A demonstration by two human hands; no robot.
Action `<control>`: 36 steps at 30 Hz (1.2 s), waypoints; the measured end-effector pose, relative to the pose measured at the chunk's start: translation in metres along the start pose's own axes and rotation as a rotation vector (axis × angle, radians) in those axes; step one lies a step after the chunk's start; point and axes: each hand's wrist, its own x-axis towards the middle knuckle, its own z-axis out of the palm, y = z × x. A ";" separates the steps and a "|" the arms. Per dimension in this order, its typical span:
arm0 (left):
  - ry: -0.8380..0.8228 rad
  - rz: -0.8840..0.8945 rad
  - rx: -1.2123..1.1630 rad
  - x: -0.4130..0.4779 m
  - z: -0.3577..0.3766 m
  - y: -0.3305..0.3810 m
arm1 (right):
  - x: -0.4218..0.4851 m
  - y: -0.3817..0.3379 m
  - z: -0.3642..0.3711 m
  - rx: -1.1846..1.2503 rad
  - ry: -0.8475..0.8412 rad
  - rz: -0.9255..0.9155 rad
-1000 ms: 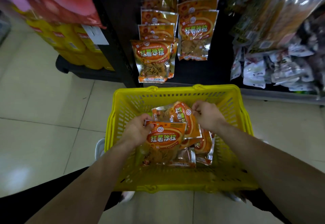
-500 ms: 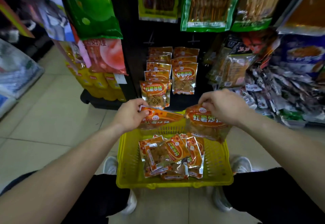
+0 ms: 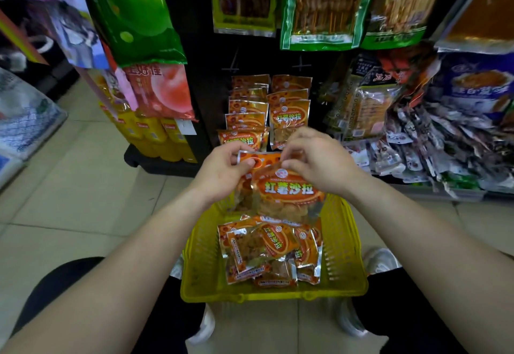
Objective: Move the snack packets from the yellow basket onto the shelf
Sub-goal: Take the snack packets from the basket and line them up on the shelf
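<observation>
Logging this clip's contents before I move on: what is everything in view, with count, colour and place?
yellow basket: one, yellow, low centre.
basket packets: several, orange, piled in the basket.
held packets: two, orange, overlapping above the basket's far rim.
hung packets: two columns, orange, on the shelf ahead.
skewer packs: three, green-edged, hanging above.
silver packets: many, silvery, heaped at right.
left hand: pinches the rear held packet.
right hand: pinches the front one.

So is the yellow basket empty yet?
Not empty: orange snack packets lie piled in the yellow basket; left hand and right hand each pinch another.
</observation>
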 end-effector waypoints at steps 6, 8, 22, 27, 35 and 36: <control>0.003 -0.036 -0.124 0.011 0.000 0.011 | 0.019 -0.001 0.001 -0.057 0.165 0.045; 0.014 -0.054 -0.131 0.013 0.002 0.012 | 0.021 0.000 0.002 -0.063 0.172 0.082; 0.127 0.052 -0.014 0.020 0.010 0.013 | 0.026 0.009 -0.016 0.213 0.056 0.133; 0.094 0.046 -0.026 0.020 0.012 0.013 | 0.023 0.021 -0.025 0.219 -0.013 0.122; 0.079 0.033 -0.023 0.023 0.019 0.015 | 0.027 0.021 -0.022 0.064 -0.067 0.075; 0.079 0.029 -0.023 0.024 0.020 0.015 | 0.027 0.022 -0.023 0.054 -0.074 0.076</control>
